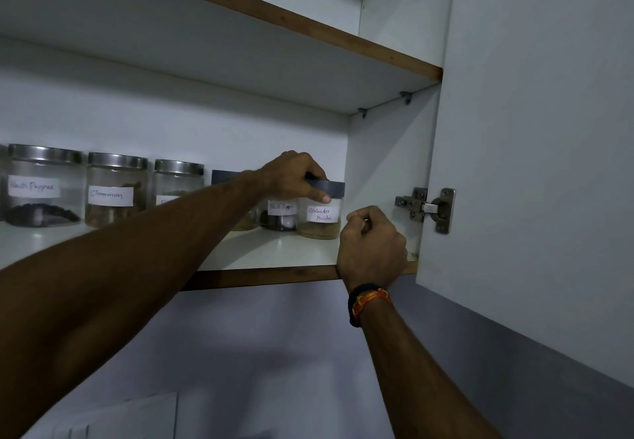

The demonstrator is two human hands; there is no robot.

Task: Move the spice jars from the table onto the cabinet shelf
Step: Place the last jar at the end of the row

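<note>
Cabinet shelf [274, 253]: six spice jars, upright, in a row. Left hand [295, 174] grips the dark lid of the rightmost, coriander jar [320, 219]. Right hand [372, 243] clenched, empty, nearby.

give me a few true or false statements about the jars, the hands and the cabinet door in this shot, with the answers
1. The left hand grips the lid of the coriander powder jar. True.
2. The right hand holds a jar. False: its fingers are curled at the front edge of the shelf and no jar shows in its grip.
3. The cinnamon jar has a silver metal lid. True.
4. The cabinet door is closed. False: it stands open, hinge exposed.
5. The coriander powder jar stands at the left end of the row. False: it is the rightmost jar, nearest the cabinet's side wall.
</note>
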